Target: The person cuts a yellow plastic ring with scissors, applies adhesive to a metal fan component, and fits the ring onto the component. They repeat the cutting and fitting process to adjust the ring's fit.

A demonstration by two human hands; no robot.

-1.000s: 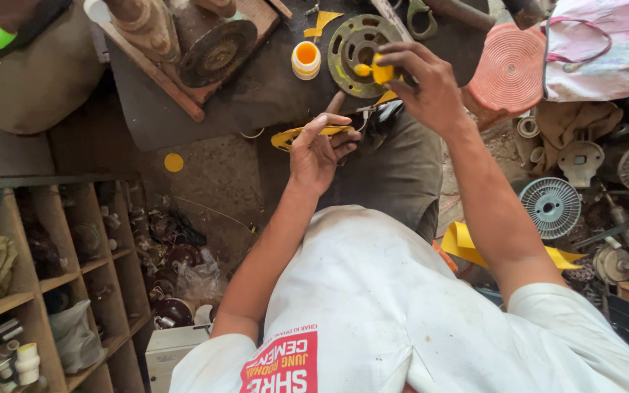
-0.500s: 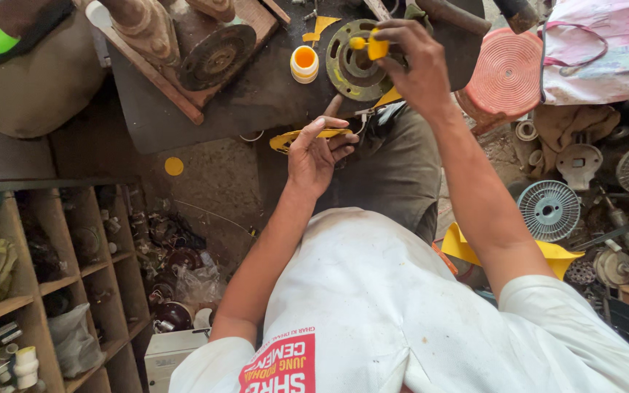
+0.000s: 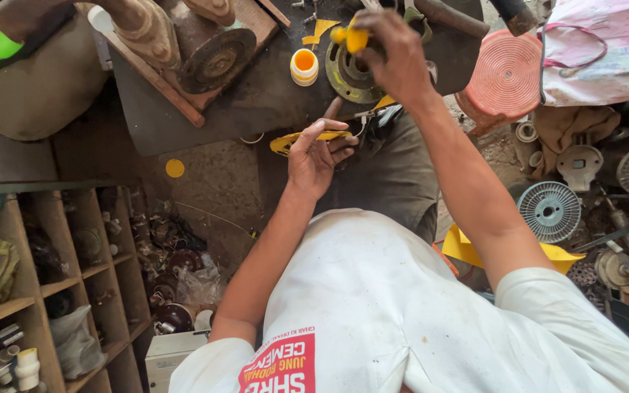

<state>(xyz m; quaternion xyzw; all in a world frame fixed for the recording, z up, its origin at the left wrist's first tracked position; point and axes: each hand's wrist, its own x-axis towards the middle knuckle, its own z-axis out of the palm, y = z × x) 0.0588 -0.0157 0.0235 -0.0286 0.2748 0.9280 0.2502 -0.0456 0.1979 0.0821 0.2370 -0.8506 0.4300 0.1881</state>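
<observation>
Leftmost, a wooden shelf unit (image 3: pixel 52 291) stood near, its compartments stuffed with bags and small containers, and beyond it a dark work board (image 3: pixel 256 94) lay far across the middle. On that board an orange-lidded jar (image 3: pixel 303 67) stood just left of a round metal disc (image 3: pixel 349 73). Nearer than the board's edge, the left hand (image 3: pixel 316 156) was curled, its fingers (image 3: pixel 340 144) pinching a thin yellow strip (image 3: pixel 307 138) whose long axis ran left to right, level with the board's near edge. Farther and to the right, the right hand (image 3: pixel 394 51) hovered over the disc, its fingertips pressed together around a small yellow piece (image 3: pixel 351 36) at the disc's far rim. So the disc lay straight under the right hand, and well beyond the left hand, which was apart from it. Rightmost sat a red ribbed stool (image 3: pixel 507 73) and a grey fan guard (image 3: pixel 549 211).
</observation>
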